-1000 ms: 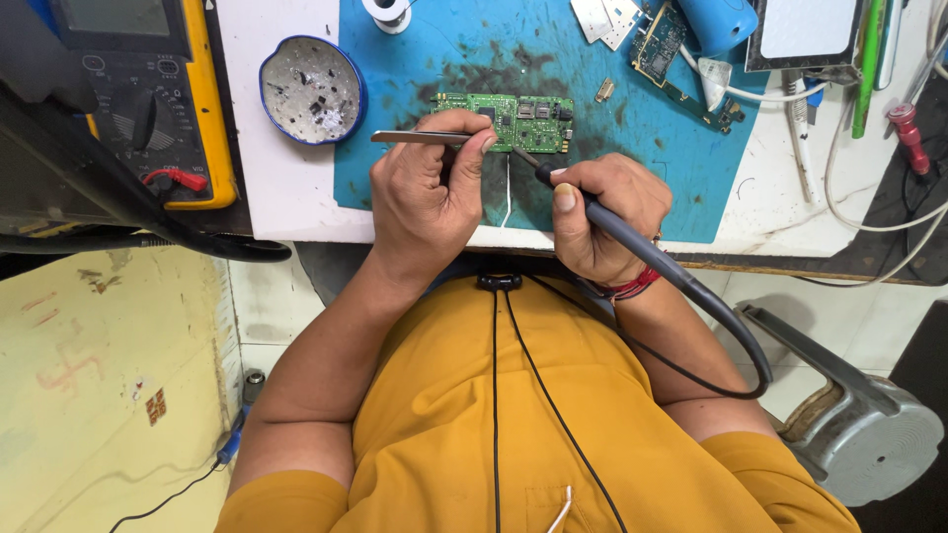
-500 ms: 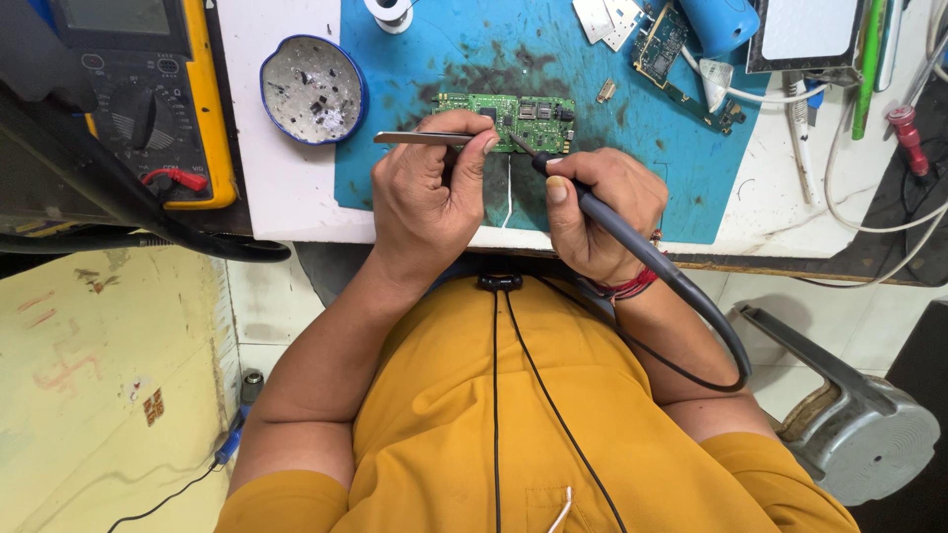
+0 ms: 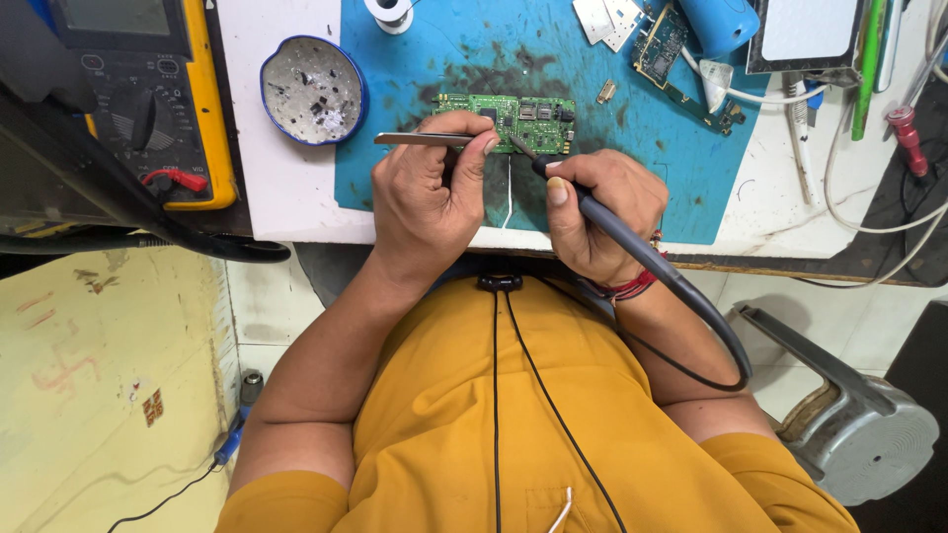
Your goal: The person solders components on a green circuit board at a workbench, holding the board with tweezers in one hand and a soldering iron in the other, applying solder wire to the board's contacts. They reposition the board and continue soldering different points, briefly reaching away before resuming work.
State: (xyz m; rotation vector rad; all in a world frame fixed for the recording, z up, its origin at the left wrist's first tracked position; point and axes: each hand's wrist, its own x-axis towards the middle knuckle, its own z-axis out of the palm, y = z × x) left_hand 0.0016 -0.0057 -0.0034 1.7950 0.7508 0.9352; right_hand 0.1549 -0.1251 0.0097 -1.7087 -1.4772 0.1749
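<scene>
A small green circuit board (image 3: 533,115) lies on a blue work mat (image 3: 434,59) at the table's front. My left hand (image 3: 430,192) pinches metal tweezers (image 3: 415,139) that lie level, their far end hidden by my fingers beside the board's near left corner. My right hand (image 3: 597,207) grips a black soldering iron (image 3: 632,237) like a pen. Its tip touches the board's near edge. The iron's thick black cable loops down past my right wrist.
A round blue-rimmed dish (image 3: 314,89) with debris sits left of the mat. A yellow multimeter (image 3: 148,99) lies at far left. More circuit boards (image 3: 667,44), a blue cylinder (image 3: 719,22), white cables (image 3: 869,207) and a red-handled tool (image 3: 907,138) crowd the right. A grey stool (image 3: 859,424) stands below right.
Both hands stay at the board with tweezers and iron. My right hand and the iron tip have shifted slightly; the cable loop has swung a little.
</scene>
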